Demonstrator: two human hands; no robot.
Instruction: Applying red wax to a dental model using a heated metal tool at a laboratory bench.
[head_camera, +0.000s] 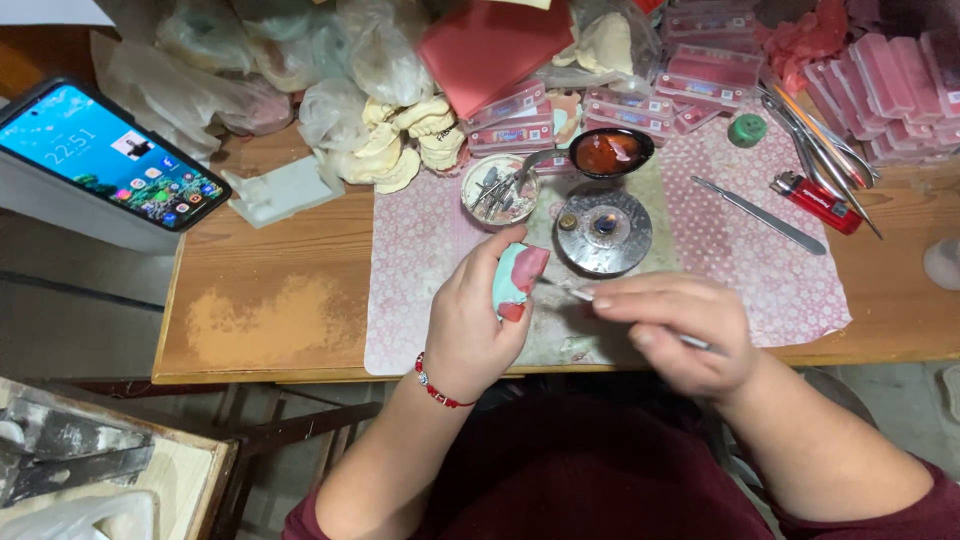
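Observation:
My left hand (470, 320) grips a small teal dental cast with pink wax (517, 277) on it, held upright over the patterned mat (780, 290). A red bead bracelet circles that wrist. My right hand (680, 335) pinches a thin metal wax tool (575, 291), whose tip touches the cast's pink side. Just beyond the hands sits a round metal burner (603, 231) with a small flame. A dark bowl of melted red wax (610, 152) stands behind it.
A tin of metal burs (498, 189), a metal spatula (758, 215), a red lighter (817, 201), instruments (820, 140), pink flat boxes (700, 75), plaster casts (410, 140) and plastic bags crowd the table's back. A phone (105, 155) lies at left.

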